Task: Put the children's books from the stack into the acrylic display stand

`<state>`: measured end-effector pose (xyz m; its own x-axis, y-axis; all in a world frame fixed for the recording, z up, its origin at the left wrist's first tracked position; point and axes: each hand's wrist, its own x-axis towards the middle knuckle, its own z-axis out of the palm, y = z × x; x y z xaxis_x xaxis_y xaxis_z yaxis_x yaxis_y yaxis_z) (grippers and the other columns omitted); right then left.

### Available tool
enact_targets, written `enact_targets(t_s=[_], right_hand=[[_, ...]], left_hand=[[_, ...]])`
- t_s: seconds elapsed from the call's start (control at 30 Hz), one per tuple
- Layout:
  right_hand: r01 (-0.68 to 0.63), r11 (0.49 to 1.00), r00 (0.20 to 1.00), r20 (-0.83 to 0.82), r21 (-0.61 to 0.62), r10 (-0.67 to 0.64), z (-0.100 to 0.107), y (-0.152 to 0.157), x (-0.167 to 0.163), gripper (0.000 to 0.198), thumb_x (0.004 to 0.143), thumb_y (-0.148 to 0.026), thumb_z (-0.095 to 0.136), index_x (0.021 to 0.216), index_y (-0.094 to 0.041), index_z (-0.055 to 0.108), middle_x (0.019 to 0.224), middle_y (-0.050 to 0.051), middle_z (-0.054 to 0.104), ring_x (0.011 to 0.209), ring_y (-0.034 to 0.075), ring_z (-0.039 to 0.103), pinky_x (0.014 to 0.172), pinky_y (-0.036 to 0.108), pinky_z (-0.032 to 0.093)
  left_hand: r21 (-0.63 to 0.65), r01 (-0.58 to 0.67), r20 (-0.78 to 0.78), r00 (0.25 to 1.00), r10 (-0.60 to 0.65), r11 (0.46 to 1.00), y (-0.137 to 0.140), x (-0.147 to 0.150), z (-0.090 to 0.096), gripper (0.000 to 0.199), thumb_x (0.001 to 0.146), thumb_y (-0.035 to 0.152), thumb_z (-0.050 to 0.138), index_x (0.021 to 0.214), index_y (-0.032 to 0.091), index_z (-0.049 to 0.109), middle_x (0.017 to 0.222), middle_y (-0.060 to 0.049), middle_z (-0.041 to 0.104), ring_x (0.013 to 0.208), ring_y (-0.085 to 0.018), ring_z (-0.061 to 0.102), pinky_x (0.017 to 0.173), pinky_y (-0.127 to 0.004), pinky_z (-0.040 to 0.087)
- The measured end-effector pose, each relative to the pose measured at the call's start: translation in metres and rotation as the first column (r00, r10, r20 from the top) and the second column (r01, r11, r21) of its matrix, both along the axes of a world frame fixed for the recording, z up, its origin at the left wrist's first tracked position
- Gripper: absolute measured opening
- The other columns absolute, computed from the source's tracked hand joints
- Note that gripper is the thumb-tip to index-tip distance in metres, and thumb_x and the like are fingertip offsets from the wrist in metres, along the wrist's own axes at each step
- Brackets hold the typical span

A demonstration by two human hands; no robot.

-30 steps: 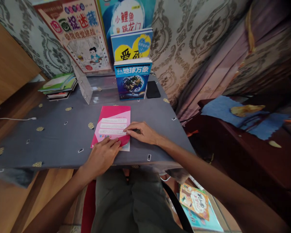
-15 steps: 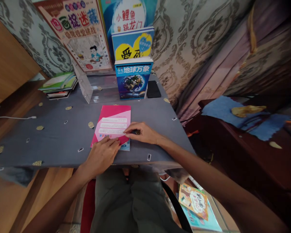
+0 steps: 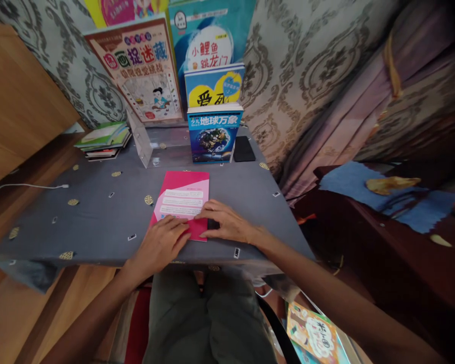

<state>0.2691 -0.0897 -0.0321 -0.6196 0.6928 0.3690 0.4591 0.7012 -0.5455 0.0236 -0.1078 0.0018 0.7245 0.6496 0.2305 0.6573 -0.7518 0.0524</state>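
A pink booklet (image 3: 189,194), its back cover printed with pale text panels and upside-down lettering, lies flat near the table's front edge. Over its lower left part rests my left hand (image 3: 166,239), fingers stretched across the cover. My right hand (image 3: 227,221) is at the lower right edge, with fingertips on the cover and the thumb apart from them, lower down. Both hands touch the booklet without visibly wrapping round it. Anything beneath the booklet is hidden.
Behind stands a clear acrylic rack (image 3: 141,142) with several upright books, a blue earth book (image 3: 214,137) in front. A black phone (image 3: 244,149) lies beside it. Stacked booklets (image 3: 103,139) and a white cable (image 3: 30,186) are leftward. More books (image 3: 314,331) lie low at right.
The right fingers have shifted from a pinch at the booklet's corner to a spread along its edge. A blue strip that showed under the booklet is now covered. The view has tilted slightly.
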Motion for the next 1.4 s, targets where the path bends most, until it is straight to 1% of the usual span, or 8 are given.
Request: enact_targets(t_s=[0.2, 0.4, 0.5, 0.6, 0.73, 1.17, 1.3, 1.4], right_hand=[[0.008, 1.0, 1.0, 0.03, -0.025, -0.008, 0.001, 0.0, 0.001, 0.045, 0.082, -0.045, 0.078, 0.12, -0.022, 0.069, 0.109, 0.009, 0.065, 0.108, 0.025, 0.058, 0.094, 0.041, 0.049], [0.053, 0.999, 0.995, 0.079, -0.005, -0.053, -0.001, 0.0, 0.002, 0.061, 0.079, -0.048, 0.08, 0.131, -0.021, 0.062, 0.133, 0.014, 0.058, 0.128, 0.029, 0.051, 0.106, 0.047, 0.041], [0.05, 0.999, 0.995, 0.082, -0.013, -0.049, -0.001, 0.0, 0.002, 0.06, 0.079, -0.047, 0.081, 0.13, -0.021, 0.063, 0.133, 0.014, 0.058, 0.129, 0.029, 0.051, 0.107, 0.046, 0.04], [0.054, 0.998, 0.996, 0.078, -0.024, -0.052, -0.001, 0.001, 0.003, 0.057, 0.079, -0.047, 0.081, 0.128, -0.024, 0.064, 0.132, 0.012, 0.059, 0.128, 0.028, 0.051, 0.107, 0.047, 0.041], [0.065, 0.998, 0.996, 0.068, -0.025, -0.063, -0.004, 0.002, 0.003, 0.059, 0.076, -0.047, 0.083, 0.127, -0.023, 0.065, 0.132, 0.013, 0.06, 0.128, 0.029, 0.052, 0.108, 0.047, 0.04], [0.451, 0.892, 0.891, -0.045, -0.016, -0.452, -0.012, 0.004, 0.002, 0.132, 0.061, -0.054, 0.089, 0.16, -0.02, 0.009, 0.153, 0.025, 0.034, 0.142, 0.041, 0.035, 0.112, 0.061, 0.037], [0.468, 0.853, 0.86, -0.106, -0.229, -0.5, -0.014, 0.007, 0.001, 0.13, 0.065, -0.038, 0.089, 0.161, -0.022, 0.003, 0.128, 0.017, 0.059, 0.105, 0.031, 0.064, 0.091, 0.05, 0.052], [0.356, 0.844, 0.868, -0.191, -0.402, -0.458, -0.012, 0.008, 0.001, 0.115, 0.072, -0.027, 0.082, 0.16, -0.022, 0.009, 0.098, 0.003, 0.069, 0.074, 0.018, 0.065, 0.073, 0.035, 0.053]], left_hand=[[-0.003, -0.365, 0.014, 0.931, 0.365, 0.931, 0.031, -0.022, -0.008, 0.038, 0.098, 0.033, 0.049, 0.13, 0.014, 0.059, 0.132, -0.017, 0.064, 0.121, -0.034, 0.059, 0.096, -0.05, 0.052], [-0.307, -0.353, 0.255, 0.864, 0.434, 0.884, 0.059, -0.037, -0.011, 0.046, 0.093, 0.039, 0.05, 0.134, 0.016, 0.055, 0.119, -0.013, 0.07, 0.108, -0.029, 0.065, 0.095, -0.046, 0.051], [-0.6, -0.289, 0.382, 0.716, 0.584, 0.746, 0.083, -0.041, -0.009, 0.051, 0.085, 0.045, 0.059, 0.127, 0.016, 0.059, 0.103, -0.01, 0.074, 0.091, -0.025, 0.069, 0.079, -0.038, 0.055], [-0.86, -0.094, 0.366, 0.572, 0.735, 0.502, 0.107, -0.036, -0.008, 0.055, 0.073, 0.049, 0.071, 0.114, 0.015, 0.063, 0.092, -0.01, 0.074, 0.076, -0.023, 0.07, 0.06, -0.03, 0.053], [-0.93, 0.194, 0.368, 0.51, 0.777, 0.312, 0.122, -0.019, -0.007, 0.059, 0.055, 0.04, 0.087, 0.102, 0.013, 0.062, 0.083, -0.009, 0.075, 0.067, -0.022, 0.071, 0.062, -0.032, 0.057], [-0.734, 0.408, 0.674, 0.337, 0.658, 0.543, 0.102, -0.006, 0.024, 0.06, 0.066, 0.039, 0.086, 0.113, 0.018, 0.055, 0.1, -0.008, 0.077, 0.078, -0.024, 0.075, 0.071, -0.033, 0.062], [-0.684, 0.416, 0.724, 0.284, 0.629, 0.599, 0.102, -0.005, 0.026, 0.057, 0.068, 0.038, 0.085, 0.113, 0.019, 0.055, 0.107, -0.008, 0.075, 0.087, -0.025, 0.075, 0.078, -0.036, 0.062], [-0.666, 0.437, 0.738, 0.265, 0.621, 0.605, 0.1, -0.002, 0.026, 0.058, 0.068, 0.037, 0.085, 0.115, 0.02, 0.056, 0.111, -0.008, 0.075, 0.092, -0.026, 0.074, 0.081, -0.037, 0.062]])
